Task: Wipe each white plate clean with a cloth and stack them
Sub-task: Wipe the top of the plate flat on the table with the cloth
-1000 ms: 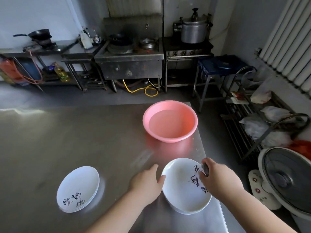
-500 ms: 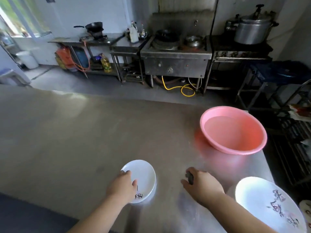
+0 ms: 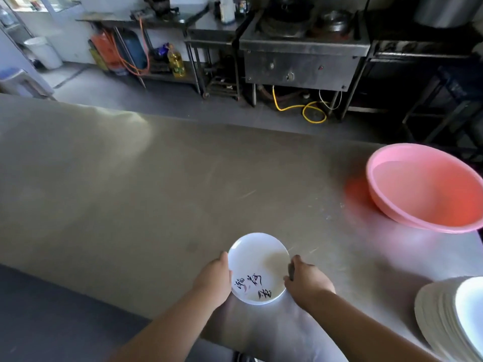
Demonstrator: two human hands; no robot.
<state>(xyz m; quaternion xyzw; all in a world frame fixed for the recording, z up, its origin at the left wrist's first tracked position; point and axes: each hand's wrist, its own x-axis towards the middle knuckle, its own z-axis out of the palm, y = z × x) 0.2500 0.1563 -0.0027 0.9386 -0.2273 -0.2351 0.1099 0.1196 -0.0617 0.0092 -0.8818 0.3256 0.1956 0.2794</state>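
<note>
A small white plate [image 3: 257, 262] with dark brush writing along its near edge lies on the steel table [image 3: 156, 192], low in the frame and a little right of centre; the left hand [image 3: 215, 279] rests against its left rim, fingers curved along the edge, though whether they grip it or only touch it I cannot tell; the right hand [image 3: 308, 282] sits at the plate's right rim, fingers curled round a small dark object [image 3: 291, 269] that is too hidden to name, so I cannot tell whether this is the cloth. At the lower right corner of the frame a stack of white plates [image 3: 444, 317] stands on the table, cut off by the edge, well apart from the small plate; at the right side, above the stack, a pink basin [image 3: 423, 186] holding water sits near the table's corner. Across the top of the frame, beyond the table, stands a steel stove [image 3: 303, 48]; a yellow hose [image 3: 300, 109] coils on the floor beneath it; a bottle of oil [image 3: 176, 61] stands on a low shelf to its left.
</note>
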